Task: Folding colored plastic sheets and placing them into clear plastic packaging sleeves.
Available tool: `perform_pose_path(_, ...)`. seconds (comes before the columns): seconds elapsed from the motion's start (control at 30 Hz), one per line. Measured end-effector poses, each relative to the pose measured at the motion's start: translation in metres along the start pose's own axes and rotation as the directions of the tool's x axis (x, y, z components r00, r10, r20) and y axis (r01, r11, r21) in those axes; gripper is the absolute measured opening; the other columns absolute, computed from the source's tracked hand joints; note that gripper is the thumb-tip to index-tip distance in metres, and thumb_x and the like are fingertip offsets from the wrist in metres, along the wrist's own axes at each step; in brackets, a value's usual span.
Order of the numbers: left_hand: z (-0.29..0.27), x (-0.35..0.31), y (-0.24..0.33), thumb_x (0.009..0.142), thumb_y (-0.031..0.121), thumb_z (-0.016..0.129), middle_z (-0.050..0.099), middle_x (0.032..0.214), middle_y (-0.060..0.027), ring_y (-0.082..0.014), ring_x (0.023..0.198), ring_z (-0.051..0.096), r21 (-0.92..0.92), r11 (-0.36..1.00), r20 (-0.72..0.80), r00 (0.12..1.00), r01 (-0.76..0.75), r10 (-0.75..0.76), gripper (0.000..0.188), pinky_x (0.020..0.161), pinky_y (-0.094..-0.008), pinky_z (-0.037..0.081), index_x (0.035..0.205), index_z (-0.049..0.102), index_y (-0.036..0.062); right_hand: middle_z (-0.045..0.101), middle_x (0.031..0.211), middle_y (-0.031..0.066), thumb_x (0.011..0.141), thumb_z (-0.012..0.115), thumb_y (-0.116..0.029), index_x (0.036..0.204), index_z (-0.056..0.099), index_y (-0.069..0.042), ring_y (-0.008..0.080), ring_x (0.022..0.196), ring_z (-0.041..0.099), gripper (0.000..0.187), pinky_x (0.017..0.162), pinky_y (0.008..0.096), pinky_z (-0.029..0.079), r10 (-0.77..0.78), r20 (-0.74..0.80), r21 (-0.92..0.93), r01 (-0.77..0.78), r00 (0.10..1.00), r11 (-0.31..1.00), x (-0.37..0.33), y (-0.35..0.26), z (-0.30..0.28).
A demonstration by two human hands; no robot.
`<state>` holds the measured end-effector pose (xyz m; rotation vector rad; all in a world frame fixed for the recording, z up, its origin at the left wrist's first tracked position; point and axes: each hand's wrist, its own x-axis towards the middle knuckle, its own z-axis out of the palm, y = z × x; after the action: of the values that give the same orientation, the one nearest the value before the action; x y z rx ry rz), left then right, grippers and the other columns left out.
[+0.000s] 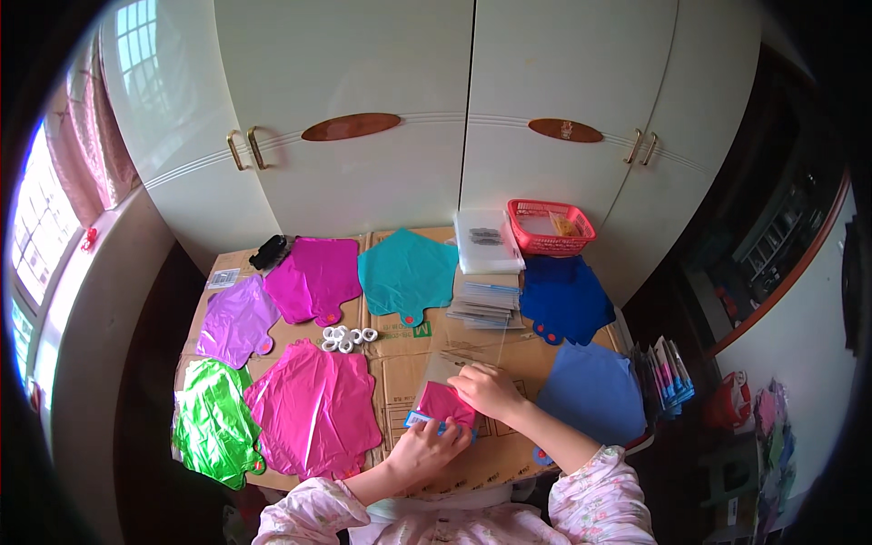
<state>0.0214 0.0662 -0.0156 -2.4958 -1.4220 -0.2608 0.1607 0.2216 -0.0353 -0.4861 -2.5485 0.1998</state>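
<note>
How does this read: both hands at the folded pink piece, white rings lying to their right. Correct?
Not quite: the left hand and right hand are at the folded pink piece, but the head view shows the white rings lying to their left.

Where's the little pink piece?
In the head view, the little pink piece is low near the middle, between the left hand and right hand, right of the big pink sheet.
</note>
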Motion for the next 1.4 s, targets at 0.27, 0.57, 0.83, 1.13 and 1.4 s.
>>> perform_pose_path(0.27, 0.011, 0.016, -0.006, 0.077, 0.02, 0.057, 0.054, 0.098, -0.0044, -0.0186, 0.081, 0.056, 0.043, 0.999, -0.046, 0.999, 0.001, 0.001, 0.035, 0.065, -0.0332, 0.053, 0.111, 0.054, 0.015, 0.058, 0.076, 0.0025, 0.071, 0.067, -0.008, 0.088, 0.067, -0.008, 0.0209, 0.077, 0.06, 0.017, 0.063, 0.0319, 0.052, -0.07, 0.043, -0.077, 0.073, 0.997, 0.994, 0.001, -0.002, -0.004)
perform_pose_path(0.57, 0.013, 0.02, -0.007, 0.074, 0.02, 0.058, 0.056, 0.106, -0.0041, -0.0175, 0.081, 0.057, 0.046, 0.997, -0.102, 0.993, 0.069, -0.064, 0.046, 0.066, -0.0301, 0.053, 0.12, 0.054, 0.0144, 0.047, 0.12, 0.0127, 0.087, 0.058, -0.01, 0.133, 0.033, -0.003, 0.0212, 0.109, 0.047, 0.053, 0.09, 0.035, 0.043, 0.846, -0.029, 0.881, -0.386, 0.532, 0.273, -0.037, 0.001, 0.017)
perform_pose_path(0.83, 0.005, 0.019, -0.007, 0.073, 0.02, 0.058, 0.057, 0.114, -0.0062, -0.0183, 0.089, 0.057, 0.029, 0.994, -0.142, 0.985, 0.104, -0.099, 0.05, 0.071, -0.03, 0.051, 0.122, 0.053, 0.0117, 0.058, 0.112, 0.0042, 0.092, 0.046, -0.008, 0.126, 0.048, -0.005, 0.0129, 0.099, 0.058, 0.034, 0.086, 0.0275, 0.047, 0.543, 0.531, 0.81, -0.201, 0.651, -0.551, -0.042, -0.057, -0.016)
perform_pose_path(1.13, 0.004, 0.02, -0.007, 0.074, 0.016, 0.058, 0.062, 0.112, -0.0079, -0.0184, 0.098, 0.057, 0.097, 0.99, -0.237, 0.969, 0.101, -0.076, 0.044, 0.074, -0.0295, 0.05, 0.117, 0.06, 0.0073, 0.06, 0.109, 0.0035, 0.09, 0.049, -0.003, 0.123, 0.051, -0.002, 0.0098, 0.098, 0.057, 0.033, 0.085, 0.024, 0.045, 0.618, 0.442, 0.888, -0.222, 0.65, -0.402, -0.052, -0.06, -0.006)
perform_pose_path(1.4, -0.012, 0.0, -0.018, 0.071, 0.008, 0.069, 0.06, 0.114, -0.0117, -0.0261, 0.108, 0.053, -0.447, 0.806, -0.362, 0.745, 0.389, -0.56, 0.043, 0.079, -0.0346, 0.049, 0.113, 0.059, 0.0061, 0.063, 0.101, 0.0026, 0.09, 0.05, -0.003, 0.109, 0.057, -0.001, 0.0055, 0.086, 0.056, 0.021, 0.078, 0.0198, 0.042, 0.632, 0.318, 0.942, -0.161, 0.706, -0.294, -0.051, -0.062, -0.017)
